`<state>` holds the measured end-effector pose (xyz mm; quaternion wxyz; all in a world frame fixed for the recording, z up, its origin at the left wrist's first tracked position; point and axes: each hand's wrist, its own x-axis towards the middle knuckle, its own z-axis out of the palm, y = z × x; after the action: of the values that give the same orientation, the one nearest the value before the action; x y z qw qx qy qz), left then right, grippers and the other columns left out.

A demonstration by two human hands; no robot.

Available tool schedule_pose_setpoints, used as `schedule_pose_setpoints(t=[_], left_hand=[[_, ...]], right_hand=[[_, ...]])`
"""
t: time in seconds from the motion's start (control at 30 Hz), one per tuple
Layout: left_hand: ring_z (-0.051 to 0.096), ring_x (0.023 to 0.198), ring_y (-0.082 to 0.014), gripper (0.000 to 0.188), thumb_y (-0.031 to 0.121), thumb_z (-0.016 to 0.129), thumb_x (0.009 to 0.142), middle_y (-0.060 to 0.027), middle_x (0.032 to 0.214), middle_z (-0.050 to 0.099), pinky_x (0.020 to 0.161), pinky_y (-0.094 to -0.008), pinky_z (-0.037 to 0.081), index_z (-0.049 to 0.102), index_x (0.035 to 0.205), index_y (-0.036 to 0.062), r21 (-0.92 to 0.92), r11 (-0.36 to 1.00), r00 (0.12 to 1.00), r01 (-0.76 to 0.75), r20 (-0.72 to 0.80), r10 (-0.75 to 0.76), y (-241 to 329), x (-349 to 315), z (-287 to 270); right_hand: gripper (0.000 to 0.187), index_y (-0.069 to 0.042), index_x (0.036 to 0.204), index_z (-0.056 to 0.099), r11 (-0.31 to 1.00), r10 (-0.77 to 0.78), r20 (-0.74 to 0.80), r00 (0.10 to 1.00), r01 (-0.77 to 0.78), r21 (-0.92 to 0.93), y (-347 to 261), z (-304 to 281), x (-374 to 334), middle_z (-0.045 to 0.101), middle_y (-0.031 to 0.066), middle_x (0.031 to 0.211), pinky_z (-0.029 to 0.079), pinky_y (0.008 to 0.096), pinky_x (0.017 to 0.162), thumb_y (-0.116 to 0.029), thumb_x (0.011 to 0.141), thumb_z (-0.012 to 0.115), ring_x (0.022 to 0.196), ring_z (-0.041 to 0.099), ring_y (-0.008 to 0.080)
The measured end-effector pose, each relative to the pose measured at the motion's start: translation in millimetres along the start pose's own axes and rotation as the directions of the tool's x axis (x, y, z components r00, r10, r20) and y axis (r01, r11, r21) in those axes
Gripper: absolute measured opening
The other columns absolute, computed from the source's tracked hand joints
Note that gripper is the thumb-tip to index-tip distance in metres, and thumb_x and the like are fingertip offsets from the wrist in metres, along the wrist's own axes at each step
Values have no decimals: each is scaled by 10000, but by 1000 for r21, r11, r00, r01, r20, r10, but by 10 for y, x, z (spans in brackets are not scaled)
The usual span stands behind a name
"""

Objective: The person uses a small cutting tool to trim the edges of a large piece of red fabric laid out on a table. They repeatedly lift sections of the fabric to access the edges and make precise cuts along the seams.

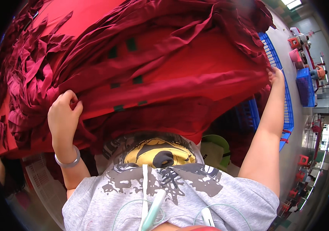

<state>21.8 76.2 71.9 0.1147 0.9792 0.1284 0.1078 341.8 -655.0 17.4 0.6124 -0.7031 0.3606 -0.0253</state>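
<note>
Evidently the maroon cloth (210, 82) is the thing in hand: it lies in long folds across the red surface (70, 21), spreading from nine o'clock round to one, with a band of it drawn fairly straight between the two hands. At nine o'clock the left hand (64, 111), a grey bracelet (69, 161) on its wrist, has its fingers bent down over the cloth; their tips are partly hidden, so I cannot tell whether they pinch it or only rest on it. Just past two o'clock the right hand (275, 76) is closed on the right end of that band, fingers gripping its edge. Beside that hand a blue basket (288, 124) runs down toward three o'clock, and a white crate (43, 169) stands at eight. To do this stretch well, I would judge, both hands should pull evenly and level, so that the band lies flat rather than skewing toward one side; thin, slippery-looking fabric like this probably shows every uneven tug as a diagonal crease. The bunched part between nine and ten o'clock seems the likeliest to drag, so easing it loose before any firmer pull looks sensible. Toward three, the edge is best lifted clear of the basket's rim
</note>
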Motion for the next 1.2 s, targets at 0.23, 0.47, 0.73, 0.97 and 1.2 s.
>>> schedule_pose_setpoints(t=[0.23, 0.47, 0.73, 0.97, 1.2], left_hand=[[561, 727, -338, 153, -52, 546, 736, -142, 790, 512, 654, -423, 413, 559, 869, 23, -15, 992, 988, -125, 86, 126, -144, -46, -14], [564, 1059, -244, 246, 89, 638, 826, -41, 1094, 587, 979, -427, 377, 657, 1071, 85, 198, 940, 957, -277, -37, 289, 255, -301, -16], [402, 1363, -292, 548, 321, 638, 887, -64, 1454, 466, 1098, -525, 284, 511, 1384, 127, -72, 909, 898, -410, 142, 416, 523, -383, 492], [397, 1367, -279, 524, 343, 627, 887, -26, 1457, 471, 1088, -571, 268, 535, 1367, 153, 13, 910, 900, -415, 150, 408, 314, -446, 400], [442, 1306, -283, 502, 332, 655, 863, -68, 1382, 519, 1070, -505, 301, 565, 1312, 126, -37, 886, 887, -462, -41, 460, 542, -453, 481]], right_hand=[[520, -33, 1441, 289, 945, -238, 14, 971, 228, 235, 66, 20, -534, 297, 214, 1510, 541, 333, 567, -226, 994, 472, 998, 673, 353], [532, 0, 1278, 517, 716, -628, -121, 769, 510, -476, 575, 323, -1381, 626, 81, 880, 475, 275, 495, -252, 847, 699, 597, 608, 143], [423, -27, 1340, 524, 111, -959, 181, 220, 874, -474, 678, 1637, -3331, 485, 164, 1141, 474, 352, 857, -109, 930, 590, 997, 551, 287], [417, 31, 1260, 552, 193, -803, 568, 179, 981, -35, 981, 2116, -4170, 566, 173, 947, 496, 389, 716, 16, 845, 589, 824, 600, 335], [332, -37, 1141, 642, 44, -619, 774, 133, 990, -135, 1212, 2451, -4660, 571, 73, 769, 489, 357, 563, -97, 815, 652, 642, 608, 244]])
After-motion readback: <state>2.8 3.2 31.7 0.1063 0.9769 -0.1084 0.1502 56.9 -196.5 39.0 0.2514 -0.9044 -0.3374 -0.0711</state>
